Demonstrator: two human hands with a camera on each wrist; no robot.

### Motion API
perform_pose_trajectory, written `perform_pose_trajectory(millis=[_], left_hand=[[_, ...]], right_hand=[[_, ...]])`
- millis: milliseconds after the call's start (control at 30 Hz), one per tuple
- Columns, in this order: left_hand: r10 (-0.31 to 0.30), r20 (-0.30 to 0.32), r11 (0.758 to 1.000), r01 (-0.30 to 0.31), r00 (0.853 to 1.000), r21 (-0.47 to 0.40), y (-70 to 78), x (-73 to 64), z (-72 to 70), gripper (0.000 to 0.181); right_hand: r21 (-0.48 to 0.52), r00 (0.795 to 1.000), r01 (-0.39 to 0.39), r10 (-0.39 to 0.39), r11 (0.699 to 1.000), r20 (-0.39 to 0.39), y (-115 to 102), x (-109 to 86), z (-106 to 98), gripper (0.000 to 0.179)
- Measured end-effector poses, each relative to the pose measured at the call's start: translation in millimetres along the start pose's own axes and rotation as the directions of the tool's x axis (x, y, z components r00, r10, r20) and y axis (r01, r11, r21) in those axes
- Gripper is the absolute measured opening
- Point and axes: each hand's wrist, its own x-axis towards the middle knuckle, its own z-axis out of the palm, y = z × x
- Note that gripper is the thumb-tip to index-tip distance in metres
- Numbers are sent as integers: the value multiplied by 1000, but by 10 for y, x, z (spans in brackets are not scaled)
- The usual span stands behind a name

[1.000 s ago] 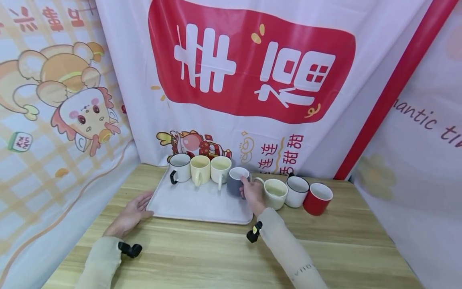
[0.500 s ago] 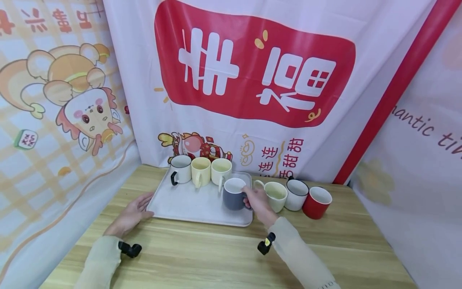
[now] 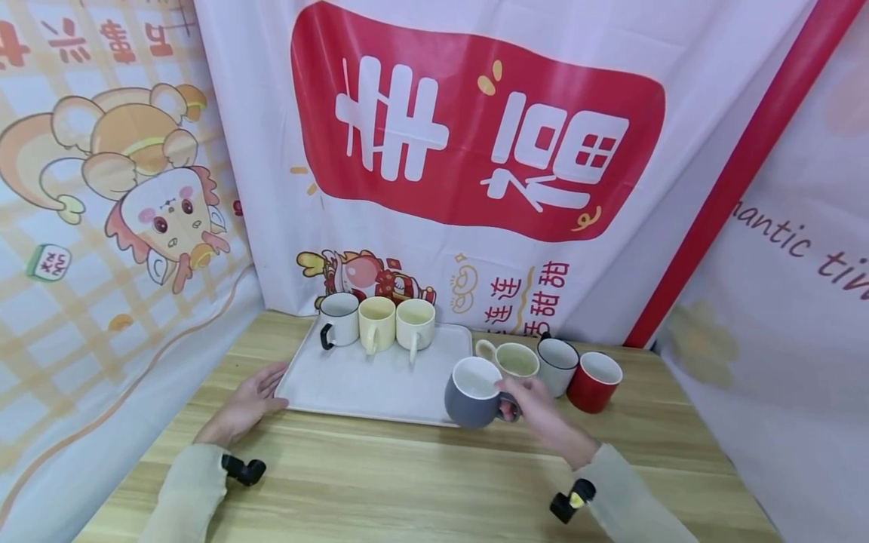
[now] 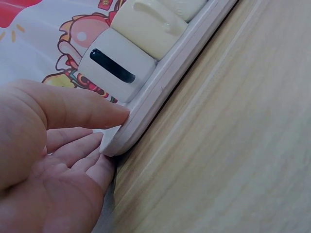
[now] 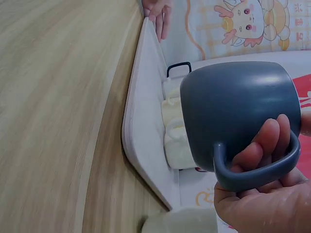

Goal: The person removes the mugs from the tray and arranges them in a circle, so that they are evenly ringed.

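Observation:
My right hand [image 3: 536,411] holds a dark grey mug [image 5: 238,107] with a white inside, fingers through its handle and thumb near the rim. In the head view this mug overlaps the front right corner of a white tray [image 3: 360,385]. At the tray's front left corner my left hand [image 3: 253,398] touches the edge with thumb and fairly straight fingers; in the left wrist view the thumb lies at the rim. Along the tray's back stand a white mug with a black handle [image 3: 339,323], a yellow mug [image 3: 376,326] and a cream mug [image 3: 415,326].
Right of the tray, on the wooden table [image 3: 380,483], stand a pale green mug [image 3: 521,368], a white mug with a dark rim [image 3: 558,369] and a red mug [image 3: 594,388]. A printed cloth [image 3: 475,286] hangs close behind them.
My right hand has brought the grey mug from the row at the tray's back toward the front right, out to the tray's corner. The left hand has stayed at the tray's edge.

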Motion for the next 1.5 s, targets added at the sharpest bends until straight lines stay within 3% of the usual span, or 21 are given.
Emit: perform_pose_trajectory(millis=[200,367,533,700,967,1300,1500], left_hand=[[1,1,1000,-1,1000,-6,4,8,2,90],[2,1,1000,-2,1000,-8,20,9,1,90],[7,4,1000,-7,1000,-8,19,-11,-24,91],[14,-2,1000,-14,1000,9,-6,-32,-61,90],[-4,-7,1000,4,1000,12,-19,-38,-55,90],[27,7,1000,-27,1000,-6,-17,-12,-18,90],[31,7,1000,-31,999,-6,-25,1,-23,89]], right_hand=[[-129,999,-40,44,991,26,51,-256,-564,34],[-232,996,-5,26,973,87,207,-389,-1175,35],[-196,992,60,-36,979,123,437,-497,-1725,38],[-154,983,55,-27,987,183,621,-516,-2141,39],[-197,987,43,-12,979,158,815,-446,-2475,40],[-126,992,39,-22,991,127,1051,-330,-2717,47],[-108,994,-15,27,994,106,1099,-251,-2809,47]])
